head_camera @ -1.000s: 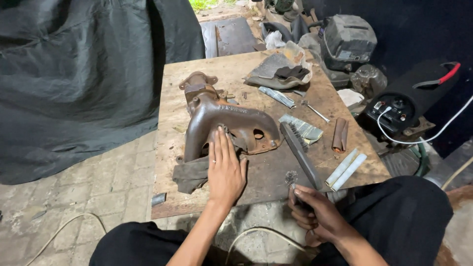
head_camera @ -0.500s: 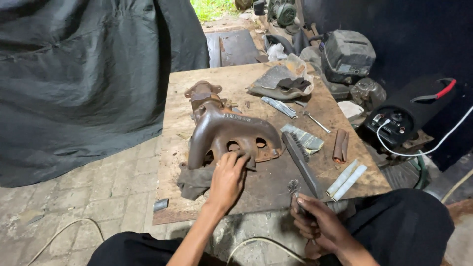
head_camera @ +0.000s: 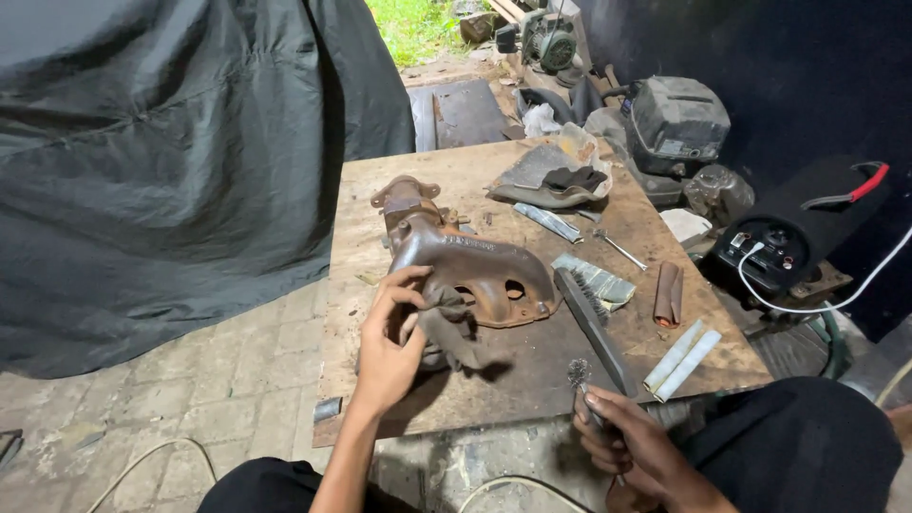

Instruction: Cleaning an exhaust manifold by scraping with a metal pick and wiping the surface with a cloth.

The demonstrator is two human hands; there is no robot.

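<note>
Head view, held items
- Left hand: your left hand (head_camera: pixel 389 351) sits at the near left end of the rusty exhaust manifold (head_camera: pixel 475 271); fingers curled and pinched on a dark grey rag (head_camera: pixel 454 334) that touches the manifold's near edge
- Right hand: your right hand (head_camera: pixel 632 446) hangs off the near edge of the board; fingers clamped together around the stem of a small wire brush bit (head_camera: pixel 579 375), bristle head pointing up and away
- Manifold: lies across the middle of the wooden board (head_camera: pixel 532 375); pipe flange end towards the far left; flat flange with its port holes facing right

Head view, board contents
- Long brush: a dark hand brush (head_camera: pixel 594 328) lies just right of the manifold, running near to far
- Folded abrasive sheet: grey (head_camera: pixel 597 280), touching the brush's far end
- Brown rolls: two short rolls (head_camera: pixel 667 293) further right, side by side
- Pale strips: two pale strips (head_camera: pixel 682 358) at the near right corner, side by side
- Far edge: a heap of sheets and dark cloth (head_camera: pixel 551 176)

Head view, surroundings
- Left: a dark tarpaulin (head_camera: pixel 161 161) over a brick floor (head_camera: pixel 237 380)
- Right: a black round device with a white cable (head_camera: pixel 788 242), off the board
</note>
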